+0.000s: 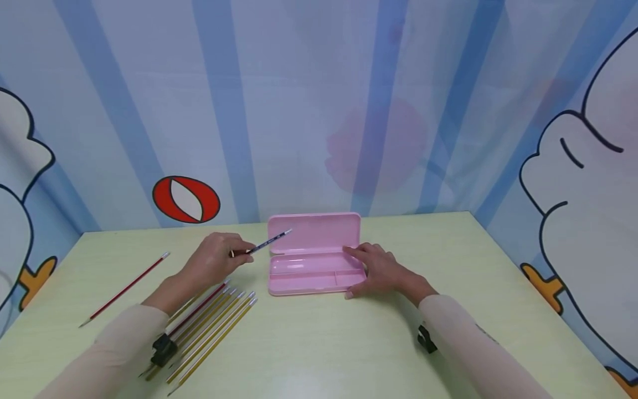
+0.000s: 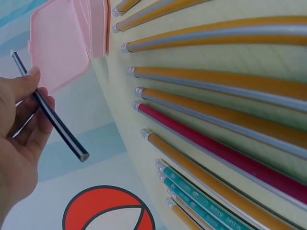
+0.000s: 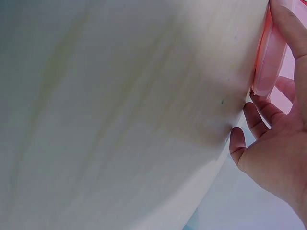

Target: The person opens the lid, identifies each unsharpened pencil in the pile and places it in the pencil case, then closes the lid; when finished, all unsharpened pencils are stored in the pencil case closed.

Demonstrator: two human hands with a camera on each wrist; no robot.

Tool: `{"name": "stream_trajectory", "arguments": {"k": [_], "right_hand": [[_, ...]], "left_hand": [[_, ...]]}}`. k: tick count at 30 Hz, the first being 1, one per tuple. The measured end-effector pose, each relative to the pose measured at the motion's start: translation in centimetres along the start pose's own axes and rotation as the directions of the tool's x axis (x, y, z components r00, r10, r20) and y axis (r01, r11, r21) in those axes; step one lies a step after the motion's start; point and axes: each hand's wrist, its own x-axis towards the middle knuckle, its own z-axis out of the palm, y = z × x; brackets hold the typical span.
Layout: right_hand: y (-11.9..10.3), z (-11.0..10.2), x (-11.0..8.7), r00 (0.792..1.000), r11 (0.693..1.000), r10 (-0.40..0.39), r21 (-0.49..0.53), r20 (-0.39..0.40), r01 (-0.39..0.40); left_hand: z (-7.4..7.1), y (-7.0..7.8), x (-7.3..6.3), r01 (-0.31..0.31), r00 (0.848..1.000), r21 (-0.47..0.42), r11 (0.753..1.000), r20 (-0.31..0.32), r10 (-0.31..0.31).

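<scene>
My left hand (image 1: 214,257) pinches a dark striped pencil (image 1: 271,240) between thumb and fingers, raised beside the pink pencil case (image 1: 301,285). In the head view the pencil's far end overlaps the case's upright lid (image 1: 314,233). The case lies with its lid up, its base split by low dividers. At its right end my right hand (image 1: 381,269) grips it, thumb at the front edge and a finger reaching over the inner rim. The right wrist view shows this hand (image 3: 278,139) close around the corner of the case (image 3: 271,62).
Below my left forearm lie several yellow pencils (image 1: 214,346) in a slanted row, with a dark red pencil (image 2: 206,146) and green pencils (image 2: 192,191) among them. Another red pencil (image 1: 129,285) lies apart at the left. A printed curtain (image 1: 299,111) stands behind the table (image 1: 319,349).
</scene>
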Motion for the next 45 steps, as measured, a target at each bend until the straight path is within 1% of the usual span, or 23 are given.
{"name": "stream_trajectory", "arguments": {"k": [5, 9, 12, 16, 20, 23, 26, 29, 33, 36, 40, 45], "right_hand": [[-0.2, -0.1, 0.1, 1.000, 1.000, -0.001, -0.002, -0.002, 0.001], [-0.2, -0.1, 0.2, 1.000, 1.000, -0.002, -0.004, -0.001, 0.002], [-0.1, -0.1, 0.2, 1.000, 1.000, 0.000, -0.004, 0.004, 0.000], [0.1, -0.1, 0.1, 1.000, 1.000, -0.005, -0.010, 0.000, 0.005], [0.3, -0.1, 0.0, 1.000, 1.000, -0.004, -0.013, -0.005, 0.004], [0.3, 0.0, 0.1, 1.000, 1.000, -0.001, -0.010, -0.003, 0.001], [0.3, 0.1, 0.2, 1.000, 1.000, -0.008, -0.009, -0.009, 0.008], [0.2, 0.2, 0.2, 1.000, 1.000, -0.011, -0.008, -0.013, 0.011], [0.2, 0.2, 0.2, 1.000, 1.000, -0.016, -0.012, -0.015, 0.016], [0.1, 0.2, 0.1, 1.000, 1.000, -0.022, -0.012, -0.013, 0.021], [0.2, 0.0, 0.1, 1.000, 1.000, -0.022, -0.007, -0.014, 0.021], [0.2, 0.1, 0.1, 1.000, 1.000, -0.014, 0.003, -0.014, 0.014]], "left_hand": [[0.1, 0.2, 0.2, -0.017, 0.999, -0.035, 0.999, 0.027, 0.018], [0.2, 0.2, 0.5, -0.042, 0.998, -0.069, 0.997, 0.043, 0.045], [0.2, 0.3, 0.9, -0.039, 0.997, -0.098, 0.994, 0.068, 0.046], [0.2, 0.7, 1.7, -0.028, 0.992, -0.112, 0.993, 0.123, 0.042], [0.6, 1.2, 2.6, -0.050, 0.982, -0.099, 0.994, 0.176, 0.067], [1.0, 1.5, 3.1, -0.071, 0.974, -0.083, 0.994, 0.209, 0.087], [1.6, 2.0, 3.5, -0.054, 0.965, -0.075, 0.996, 0.252, 0.071], [2.3, 2.4, 4.0, -0.022, 0.957, -0.072, 0.997, 0.288, 0.042], [3.5, 2.9, 4.7, -0.018, 0.951, -0.073, 0.997, 0.306, 0.040], [4.2, 3.3, 5.1, -0.056, 0.948, -0.072, 0.996, 0.308, 0.076], [5.0, 3.5, 5.5, -0.134, 0.942, -0.047, 0.990, 0.303, 0.142], [6.1, 4.1, 5.9, -0.177, 0.938, -0.022, 0.984, 0.298, 0.176]]}}
